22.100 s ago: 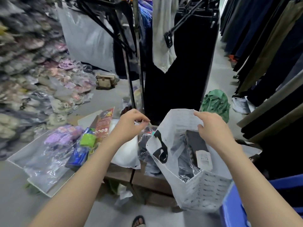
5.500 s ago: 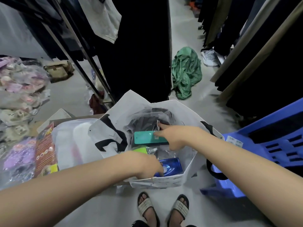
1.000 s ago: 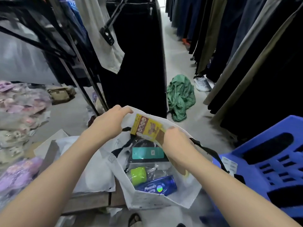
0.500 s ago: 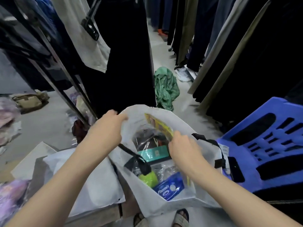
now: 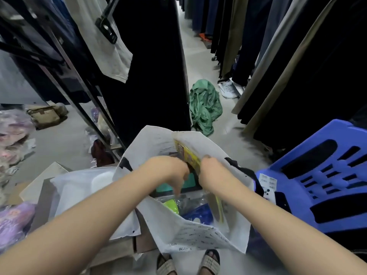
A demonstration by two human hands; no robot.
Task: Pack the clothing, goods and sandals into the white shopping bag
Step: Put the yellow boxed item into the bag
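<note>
Head view: the bag (image 5: 200,233) stands open on the floor between the blue chair (image 5: 317,175) and a white parcel (image 5: 83,187). The right hand (image 5: 213,173) curls its fingers on the yellow packet (image 5: 186,155), turned edge-on, probably to slide it down the bag's right wall beside the goods already inside. The left hand (image 5: 168,171) dips in, fingers bent downward near the teal card (image 5: 190,180); I cannot tell whether they pinch anything. A purple pack (image 5: 14,217), likely the sandals, lies outside at the left.

Half a second earlier the left hand gripped the rim; it has let go, and the packet sits deeper.
</note>
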